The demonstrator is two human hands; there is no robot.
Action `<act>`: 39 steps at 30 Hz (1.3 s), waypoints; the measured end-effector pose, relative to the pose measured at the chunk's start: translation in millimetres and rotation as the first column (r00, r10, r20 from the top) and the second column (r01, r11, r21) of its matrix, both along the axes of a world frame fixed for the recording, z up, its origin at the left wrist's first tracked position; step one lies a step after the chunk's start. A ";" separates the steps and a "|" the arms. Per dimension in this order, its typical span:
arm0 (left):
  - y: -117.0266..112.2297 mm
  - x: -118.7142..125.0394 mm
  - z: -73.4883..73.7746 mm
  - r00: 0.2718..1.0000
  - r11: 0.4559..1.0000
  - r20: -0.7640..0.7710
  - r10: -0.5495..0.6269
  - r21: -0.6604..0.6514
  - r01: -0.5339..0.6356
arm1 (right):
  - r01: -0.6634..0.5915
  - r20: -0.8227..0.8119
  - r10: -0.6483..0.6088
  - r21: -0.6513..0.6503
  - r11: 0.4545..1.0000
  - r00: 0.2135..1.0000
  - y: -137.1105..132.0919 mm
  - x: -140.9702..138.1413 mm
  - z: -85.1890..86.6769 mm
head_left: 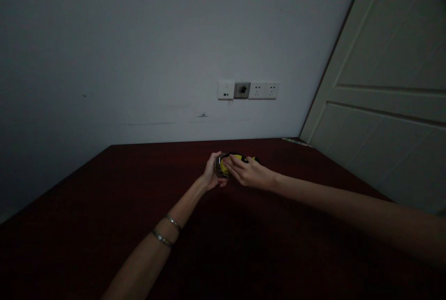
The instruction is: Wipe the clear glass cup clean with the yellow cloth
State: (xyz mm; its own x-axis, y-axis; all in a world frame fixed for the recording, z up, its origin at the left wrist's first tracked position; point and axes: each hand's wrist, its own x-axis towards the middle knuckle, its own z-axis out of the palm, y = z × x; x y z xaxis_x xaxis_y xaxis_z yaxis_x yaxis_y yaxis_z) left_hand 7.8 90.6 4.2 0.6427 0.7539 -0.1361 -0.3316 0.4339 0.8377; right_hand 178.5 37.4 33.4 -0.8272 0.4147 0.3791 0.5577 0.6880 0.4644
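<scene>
Above the dark red tabletop [146, 188], my two hands meet around a small item. My left hand [209, 173] is closed around a clear, shiny, rounded container [218, 166], holding it from the left side. My right hand [249, 172] presses from the right, its fingers closed over a yellow and black object [238, 156]. The yellow part lies against or inside the clear container; I cannot tell which. My fingers hide much of both, and the dim light leaves the exact kind of either unclear. Two bracelets [167, 230] circle my left forearm.
A pale wall [156, 58] rises behind the table, with a row of sockets [264, 90] and a grey switch plate [242, 90]. A cream panelled door [390, 68] stands at the right. A thin pale strip [296, 141] lies at the table's back right corner.
</scene>
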 end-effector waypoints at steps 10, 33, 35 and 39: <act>-3.7 4.9 2.0 0.965 0.945 0.157 0.210 0.219 -0.242 | 0.366 -0.078 -0.364 0.006 0.931 0.928 -26.1 -54.1 -2.8; -1.1 -2.2 -5.1 0.978 0.948 0.107 0.181 0.247 -0.202 | -0.268 -0.580 -0.642 -0.810 0.522 0.502 -14.8 -39.2 12.2; 0.4 -4.3 -2.0 0.977 0.959 0.116 0.176 0.205 -0.197 | -0.205 -0.706 -0.510 -0.663 0.720 0.491 -19.3 -33.1 10.3; 6.0 -10.7 -0.3 0.988 0.987 0.123 0.091 0.124 -0.106 | -0.054 -0.645 -0.077 -0.181 0.982 0.760 -23.2 -16.4 8.8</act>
